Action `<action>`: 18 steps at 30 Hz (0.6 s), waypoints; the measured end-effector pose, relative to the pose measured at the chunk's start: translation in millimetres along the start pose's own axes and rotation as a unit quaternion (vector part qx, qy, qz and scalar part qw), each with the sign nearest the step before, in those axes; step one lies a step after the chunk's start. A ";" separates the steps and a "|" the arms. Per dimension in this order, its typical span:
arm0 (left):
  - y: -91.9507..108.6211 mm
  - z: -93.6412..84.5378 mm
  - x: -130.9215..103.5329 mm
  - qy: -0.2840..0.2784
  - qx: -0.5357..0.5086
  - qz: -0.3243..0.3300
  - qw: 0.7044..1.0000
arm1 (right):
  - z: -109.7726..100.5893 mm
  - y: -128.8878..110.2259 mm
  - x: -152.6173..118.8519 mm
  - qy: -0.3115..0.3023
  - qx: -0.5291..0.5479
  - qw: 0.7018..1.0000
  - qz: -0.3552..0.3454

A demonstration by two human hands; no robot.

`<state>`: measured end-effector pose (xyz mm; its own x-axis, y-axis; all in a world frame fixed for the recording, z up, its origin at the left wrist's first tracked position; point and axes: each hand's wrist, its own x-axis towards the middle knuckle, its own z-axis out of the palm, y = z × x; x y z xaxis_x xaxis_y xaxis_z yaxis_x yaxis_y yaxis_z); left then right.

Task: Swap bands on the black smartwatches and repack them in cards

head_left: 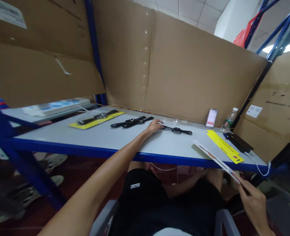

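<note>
My left hand (pixel 155 126) rests over the desk with its fingers at the left end of a black-handled tool (pixel 176 130). Whether the fingers grip that end is hard to make out. Left of it lie two more black tools (pixel 131 122), side by side and touching. Farther left, another black tool (pixel 98 117) sits on a yellow card (pixel 86 125). My right hand (pixel 253 196) is closed on the near end of a long, thin card (pixel 216 159), held tilted over the desk's front edge. Beyond this card lies a flat yellow card (pixel 225 146).
At the back right of the grey desk (pixel 86 141) stand a plastic bottle (pixel 230 120) and a blurred upright phone-like item (pixel 211 118). A dark case with a white cable (pixel 240 143) lies nearby. Cardboard walls (pixel 184 65) enclose the desk. A power strip (pixel 56 106) is at left.
</note>
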<state>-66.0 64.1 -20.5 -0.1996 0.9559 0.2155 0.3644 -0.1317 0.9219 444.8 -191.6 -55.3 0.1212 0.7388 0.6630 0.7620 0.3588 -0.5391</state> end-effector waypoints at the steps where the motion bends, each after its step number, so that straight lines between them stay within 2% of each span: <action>1: 0.0 -0.7 -0.7 -0.001 -0.004 0.002 1.000 | 0.7 2.1 -2.3 -0.016 0.029 0.998 0.050; 4: -0.5 -3.2 -2.6 -0.003 -0.015 0.011 1.000 | 1.2 1.2 -4.4 -0.050 0.145 0.972 0.179; 7: -0.7 -6.3 -4.2 -0.012 -0.027 0.016 0.999 | -0.5 -8.3 -2.9 -0.076 0.278 0.929 0.232; 9: -0.6 -8.1 -4.8 -0.031 -0.037 0.023 0.999 | -0.9 -16.2 -1.6 -0.059 0.339 0.905 0.251; 13: -1.0 -10.7 -4.9 -0.073 -0.071 0.022 0.995 | 1.6 -26.7 -0.6 -0.001 0.381 0.879 0.286; 18: 0.4 -14.3 -5.7 -0.082 -0.062 0.017 0.995 | -0.2 -27.3 -1.7 0.037 0.377 0.872 0.309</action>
<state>-77.8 54.8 -16.8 -0.0340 0.9788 0.2019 0.2522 -0.1871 0.9494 424.0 -202.7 -41.6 0.4222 0.8956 0.1403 -0.0950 0.1976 -0.9757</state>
